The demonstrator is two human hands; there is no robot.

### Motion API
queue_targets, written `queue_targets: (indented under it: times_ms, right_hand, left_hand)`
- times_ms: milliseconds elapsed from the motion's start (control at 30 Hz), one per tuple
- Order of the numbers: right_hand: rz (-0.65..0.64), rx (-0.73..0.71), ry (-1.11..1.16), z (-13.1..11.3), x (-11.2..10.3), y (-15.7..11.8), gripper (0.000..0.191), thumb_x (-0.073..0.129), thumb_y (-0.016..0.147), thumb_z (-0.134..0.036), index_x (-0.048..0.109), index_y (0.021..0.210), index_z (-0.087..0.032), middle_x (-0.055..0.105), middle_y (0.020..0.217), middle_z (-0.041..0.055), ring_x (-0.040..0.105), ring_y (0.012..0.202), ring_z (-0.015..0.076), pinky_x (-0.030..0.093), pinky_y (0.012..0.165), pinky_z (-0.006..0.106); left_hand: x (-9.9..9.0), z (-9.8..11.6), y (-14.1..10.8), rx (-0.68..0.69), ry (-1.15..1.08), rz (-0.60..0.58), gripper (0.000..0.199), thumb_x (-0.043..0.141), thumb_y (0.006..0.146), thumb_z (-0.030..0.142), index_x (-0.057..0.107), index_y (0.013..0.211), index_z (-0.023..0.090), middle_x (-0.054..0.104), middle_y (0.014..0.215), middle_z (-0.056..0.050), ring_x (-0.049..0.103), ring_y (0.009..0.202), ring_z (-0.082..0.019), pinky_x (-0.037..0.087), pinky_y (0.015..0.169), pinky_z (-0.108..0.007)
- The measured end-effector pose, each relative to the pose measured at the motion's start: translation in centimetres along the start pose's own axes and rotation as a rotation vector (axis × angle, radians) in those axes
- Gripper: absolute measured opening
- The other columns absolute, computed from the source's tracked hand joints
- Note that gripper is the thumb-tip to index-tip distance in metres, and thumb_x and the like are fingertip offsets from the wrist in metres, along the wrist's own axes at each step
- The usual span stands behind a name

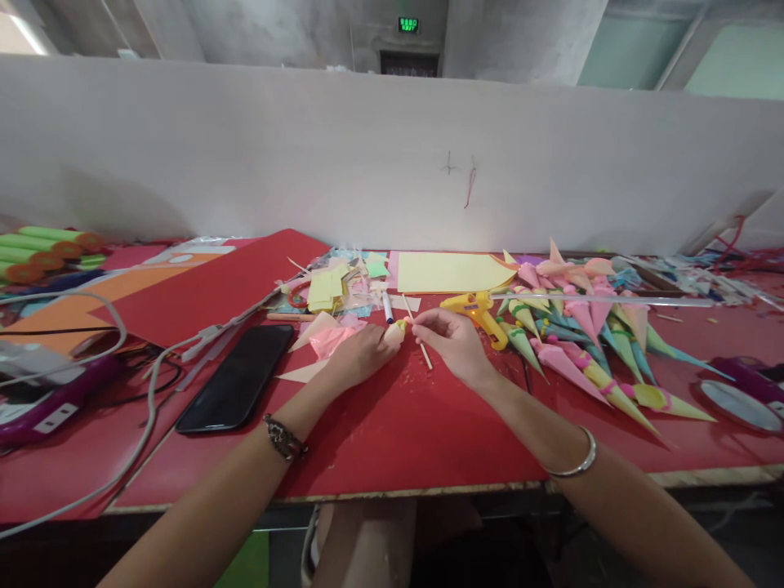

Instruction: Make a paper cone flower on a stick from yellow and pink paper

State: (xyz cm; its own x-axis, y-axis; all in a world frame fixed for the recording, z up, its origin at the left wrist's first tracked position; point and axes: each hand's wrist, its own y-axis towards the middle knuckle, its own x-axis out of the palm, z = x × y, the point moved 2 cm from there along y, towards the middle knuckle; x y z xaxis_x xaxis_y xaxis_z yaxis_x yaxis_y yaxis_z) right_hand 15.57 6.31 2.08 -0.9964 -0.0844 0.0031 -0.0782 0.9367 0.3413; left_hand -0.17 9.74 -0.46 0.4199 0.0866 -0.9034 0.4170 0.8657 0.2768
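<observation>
The fingers of the left hand (367, 353) are gripping one small pale yellow paper cone (395, 332), which is resting low over the bench (380, 449) straight ahead of the person, while the fingers of the right hand (453, 339) are pinching one small pink piece (409, 321) at its edge, too small to make out further. One pale stick (427, 356) is slanting along the bench by the right fingertips; whether it is touching them, I cannot tell. One marker (388, 308) is lying just beyond the left hand, and one bright pink paper scrap (331, 341) is lying beside it among paler ones. One yellow glue gun (474, 308) is lying just past the right hand. Farther right, finished-looking paper cones (603, 306) are overlapping in a heap, well over ten, too tangled for an exact count. One pale yellow sheet (453, 272) is lying flat near the partition (367, 155). On the left, one black phone (236, 380) is lying near the forearm, and one large red sheet (214, 286) is partly covering orange paper (73, 314). Two purple power strips are sitting outermost, one at the left (61, 400), one at the right (744, 377).
</observation>
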Motion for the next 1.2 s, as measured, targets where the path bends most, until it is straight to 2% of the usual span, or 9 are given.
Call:
queue_targets:
  times_ms: [133, 267, 367, 533, 733, 967, 1200]
  right_hand:
    - [0.027, -0.071, -0.111, -0.2, -0.2, 0.0, 0.009, 0.059, 0.069, -0.026, 0.06, 0.072, -0.018, 0.061, 0.074, 0.0014, 0.057, 0.071, 0.013, 0.047, 0.067, 0.026]
    - [0.031, -0.191, -0.185, -0.1, -0.2, -0.1, 0.007, 0.059, 0.071, -0.026, 0.062, 0.072, -0.02, 0.056, 0.083, 0.0027, 0.055, 0.077, 0.0136, 0.047, 0.064, 0.024]
    - [0.052, -0.236, -0.221, 0.3, -0.3, -0.1, 0.006, 0.059, 0.071, -0.024, 0.064, 0.074, -0.022, 0.052, 0.087, 0.0025, 0.054, 0.081, 0.014, 0.047, 0.069, 0.026]
    - [0.072, -0.28, -0.275, 0.5, -0.4, -0.1, 0.007, 0.06, 0.071, -0.022, 0.066, 0.075, -0.023, 0.05, 0.087, 0.002, 0.052, 0.088, 0.0156, 0.043, 0.082, 0.03]
    - [0.071, -0.267, -0.3, 0.3, -0.4, -0.2, 0.008, 0.058, 0.072, -0.022, 0.065, 0.077, -0.022, 0.049, 0.088, 0.0021, 0.052, 0.088, 0.0154, 0.045, 0.079, 0.029]
    - [0.079, -0.297, -0.4, -0.4, -0.4, -0.4, 0.012, 0.058, 0.072, -0.021, 0.063, 0.083, -0.021, 0.049, 0.084, 0.0019, 0.05, 0.073, 0.013, 0.045, 0.069, 0.027]
    - [0.086, -0.383, -0.484, -0.9, -0.3, -0.5, 0.008, 0.059, 0.073, -0.02, 0.063, 0.079, -0.021, 0.048, 0.078, 0.0008, 0.05, 0.077, 0.0141, 0.043, 0.072, 0.028]
  left_hand:
    - [-0.6, 0.8, -0.1, 0.036, -0.179, -0.032, 0.029, 0.036, 0.08, 0.041, 0.045, 0.066, 0.018, 0.048, 0.059, -0.001, 0.044, 0.052, -0.013, 0.032, 0.049, -0.024]
    - [-0.8, 1.9, -0.2, 0.086, -0.363, -0.061, 0.031, 0.034, 0.082, 0.041, 0.052, 0.085, 0.015, 0.058, 0.076, -0.004, 0.052, 0.068, -0.017, 0.04, 0.062, -0.026]
    - [-0.6, 2.5, -0.3, 0.095, -0.403, -0.04, 0.032, 0.036, 0.083, 0.04, 0.052, 0.093, 0.015, 0.061, 0.088, -0.006, 0.054, 0.079, -0.019, 0.041, 0.07, -0.029]
    - [-0.5, 3.2, -0.5, 0.145, -0.426, -0.041, 0.029, 0.034, 0.085, 0.037, 0.051, 0.095, 0.015, 0.061, 0.092, -0.006, 0.055, 0.083, -0.018, 0.041, 0.073, -0.028]
    - [-0.7, 3.3, -0.7, 0.137, -0.306, -0.007, 0.029, 0.033, 0.085, 0.038, 0.05, 0.091, 0.015, 0.06, 0.087, -0.007, 0.055, 0.076, -0.018, 0.041, 0.067, -0.028]
    - [-1.1, 3.2, -0.7, 0.13, -0.016, 0.025, 0.027, 0.032, 0.085, 0.039, 0.045, 0.083, 0.016, 0.055, 0.079, -0.007, 0.051, 0.066, -0.017, 0.036, 0.057, -0.027]
    - [-1.6, 3.1, -0.8, 0.119, 0.122, 0.08, 0.022, 0.035, 0.084, 0.037, 0.043, 0.08, 0.017, 0.052, 0.076, -0.005, 0.051, 0.063, -0.017, 0.034, 0.053, -0.026]
